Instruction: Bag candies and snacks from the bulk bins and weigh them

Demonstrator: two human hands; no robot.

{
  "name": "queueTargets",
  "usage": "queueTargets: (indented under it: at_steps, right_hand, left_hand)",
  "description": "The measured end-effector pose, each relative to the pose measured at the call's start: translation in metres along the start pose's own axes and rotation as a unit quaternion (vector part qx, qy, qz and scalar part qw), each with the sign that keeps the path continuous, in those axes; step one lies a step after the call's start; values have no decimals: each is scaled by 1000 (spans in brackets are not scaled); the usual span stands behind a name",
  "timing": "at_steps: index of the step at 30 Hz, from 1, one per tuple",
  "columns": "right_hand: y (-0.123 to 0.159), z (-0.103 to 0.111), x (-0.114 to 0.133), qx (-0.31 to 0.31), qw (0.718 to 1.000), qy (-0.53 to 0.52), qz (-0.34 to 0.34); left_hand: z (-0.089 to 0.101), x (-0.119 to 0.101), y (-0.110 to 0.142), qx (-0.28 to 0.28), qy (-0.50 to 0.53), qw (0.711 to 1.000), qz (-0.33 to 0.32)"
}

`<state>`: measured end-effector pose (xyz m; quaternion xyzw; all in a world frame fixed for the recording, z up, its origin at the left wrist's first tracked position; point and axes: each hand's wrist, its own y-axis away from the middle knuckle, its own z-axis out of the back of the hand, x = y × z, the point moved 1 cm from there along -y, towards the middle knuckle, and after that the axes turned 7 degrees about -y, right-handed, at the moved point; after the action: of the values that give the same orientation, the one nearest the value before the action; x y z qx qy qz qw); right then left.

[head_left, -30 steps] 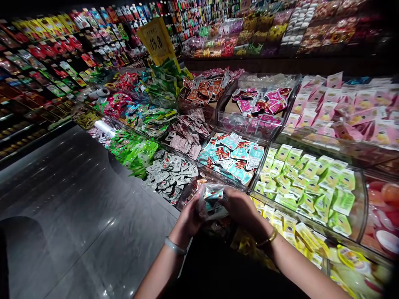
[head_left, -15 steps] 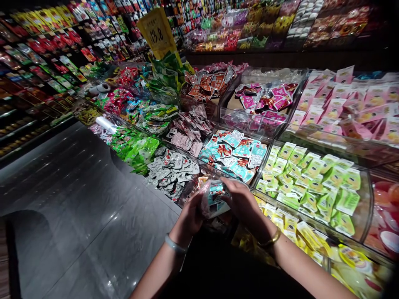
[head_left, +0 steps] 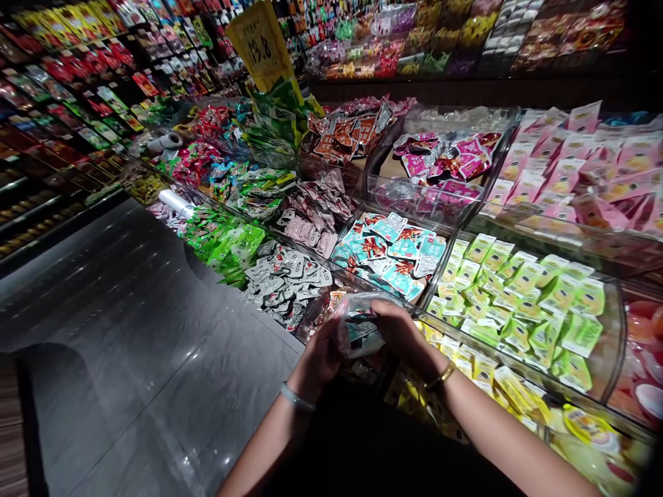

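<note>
Between my hands is a clear plastic bag [head_left: 357, 331] with blue-and-white snack packets inside. My left hand [head_left: 322, 353] grips its left side, fingers closed on the plastic. My right hand [head_left: 401, 331] holds the bag's right side near the top, with the fingertips bent over the edge. Just beyond the bag lies a bin of blue snack packets [head_left: 388, 252] with a red picture on them. To its left are white-and-black packets [head_left: 287, 279]. Green packets [head_left: 518, 297] fill the bin to the right.
Yellow packets [head_left: 484, 369] lie close to my right forearm. Farther back are pink packets [head_left: 564, 169] and magenta packets [head_left: 440, 162] in clear-walled bins. A yellow price sign [head_left: 259, 48] reading 13.8 rises behind. Grey floor [head_left: 129, 331] spreads on the left; plastic bag rolls [head_left: 176, 205] lie along the bins.
The bag's top has spread wider between my hands, and the packets inside show less clearly. My right hand has shifted slightly. The view has moved a little.
</note>
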<state>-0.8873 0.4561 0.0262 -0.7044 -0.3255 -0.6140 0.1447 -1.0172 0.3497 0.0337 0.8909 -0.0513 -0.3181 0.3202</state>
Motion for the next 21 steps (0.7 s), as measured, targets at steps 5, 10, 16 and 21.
queueTargets:
  at_steps: [5, 10, 16, 21]
  right_hand:
    - [1, -1, -5, 81, 989, 123, 10]
    - [0, 13, 9, 14, 963, 258, 75]
    - [-28, 85, 49, -195, 812, 535, 128]
    - [-59, 121, 51, -302, 718, 618, 106]
  left_hand:
    - [5, 1, -2, -16, -5, 1000, -2]
    - [7, -3, -2, -1, -17, 1000, -15]
    - [3, -6, 0, -16, -21, 1000, -6]
    - [-1, -4, 0, 12, -6, 1000, -10]
